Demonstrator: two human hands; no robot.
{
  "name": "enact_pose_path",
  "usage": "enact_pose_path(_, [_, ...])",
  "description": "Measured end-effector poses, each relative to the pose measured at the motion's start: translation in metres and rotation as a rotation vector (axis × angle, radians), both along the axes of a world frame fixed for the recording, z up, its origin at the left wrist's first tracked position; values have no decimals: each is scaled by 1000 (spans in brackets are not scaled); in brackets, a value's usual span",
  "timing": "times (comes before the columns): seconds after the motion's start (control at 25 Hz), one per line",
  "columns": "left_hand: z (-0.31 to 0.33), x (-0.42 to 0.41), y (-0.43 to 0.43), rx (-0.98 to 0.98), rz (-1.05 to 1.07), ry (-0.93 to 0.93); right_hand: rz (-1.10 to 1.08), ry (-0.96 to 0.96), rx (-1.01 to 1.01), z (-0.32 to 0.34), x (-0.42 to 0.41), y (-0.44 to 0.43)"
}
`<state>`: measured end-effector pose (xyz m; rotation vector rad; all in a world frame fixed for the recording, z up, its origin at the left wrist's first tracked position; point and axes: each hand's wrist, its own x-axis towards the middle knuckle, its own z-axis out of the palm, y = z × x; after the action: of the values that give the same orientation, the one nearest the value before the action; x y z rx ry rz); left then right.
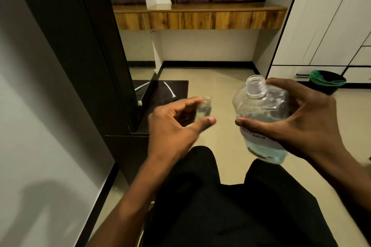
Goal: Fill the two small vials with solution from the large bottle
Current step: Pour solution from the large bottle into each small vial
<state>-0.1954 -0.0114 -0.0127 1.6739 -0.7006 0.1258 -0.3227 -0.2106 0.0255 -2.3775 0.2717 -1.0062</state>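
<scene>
My right hand [305, 126] grips the large clear bottle [261, 110] around its body. The bottle has no cap, leans a little to the left, and holds pale blue liquid in its lower part, with a white handwritten label under my thumb. My left hand [172, 126] holds a small clear vial [203, 109] between fingers and thumb, its open mouth upward and some liquid at its bottom. The vial is blurred. It sits left of the bottle with a gap between them. Only one vial shows.
I sit with black-trousered legs [200, 196] below my hands, over a beige floor. A dark mirrored cabinet [84, 56] stands at the left, a dark mat [170, 90] beyond my left hand, a wooden shelf [200, 16] at the far wall, a black bin with a green liner [327, 84] at the right.
</scene>
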Motion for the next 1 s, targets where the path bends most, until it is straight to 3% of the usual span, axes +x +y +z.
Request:
enact_pose_path(0.12, [-16,37,17,43,119,-6,65,-45,195,-12,18,9])
enact_pose_path(0.36, [-63,118,33,146,288,81,120,-86,310,-31,49,23])
enact_pose_path(0.68, [-110,169,24,155,264,266,131,-66,327,-43,68,20])
enact_pose_path(1.0, [-125,174,25,235,248,238,190,-43,394,-46,84,15])
